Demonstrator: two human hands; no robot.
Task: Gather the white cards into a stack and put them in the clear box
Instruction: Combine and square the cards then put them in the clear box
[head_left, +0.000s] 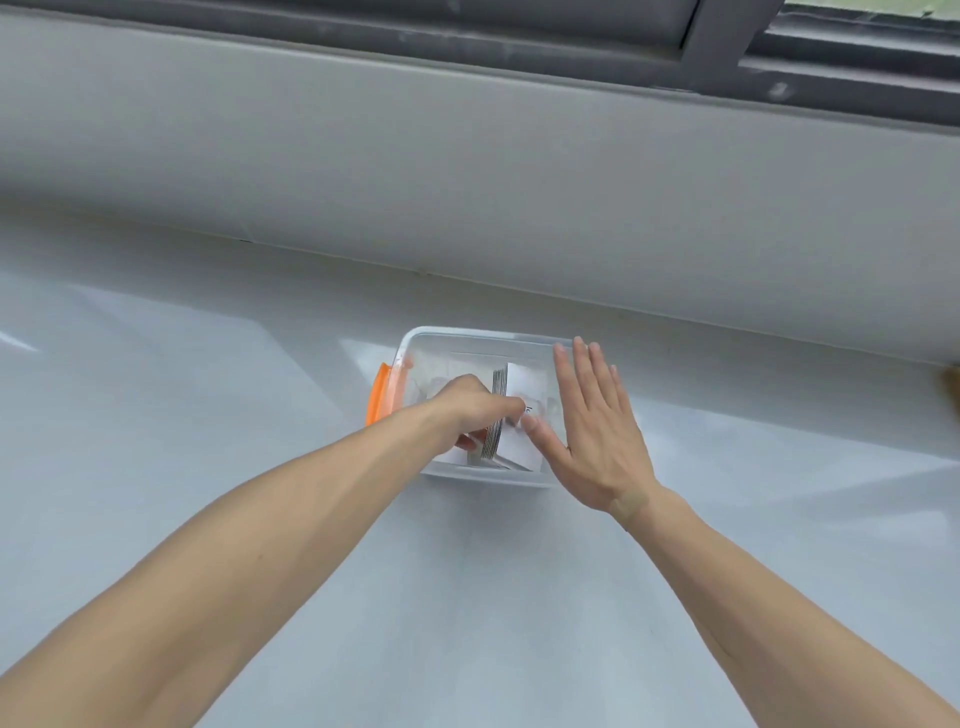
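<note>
A clear plastic box (467, 336) with an orange clip (378, 395) on its left side stands on the pale table. Inside it a stack of white cards (519, 441) stands on edge, tilted, with black print on the front card. My left hand (467, 410) reaches into the box and grips the stack from above. My right hand (597, 431) is flat with fingers spread, resting against the box's right side, its thumb touching the front card.
A grey wall ledge (467, 182) runs behind the table, with a dark window frame (727, 57) above it. A brown object (953, 387) shows at the right edge. The glossy table (208, 389) stretches to the left and front.
</note>
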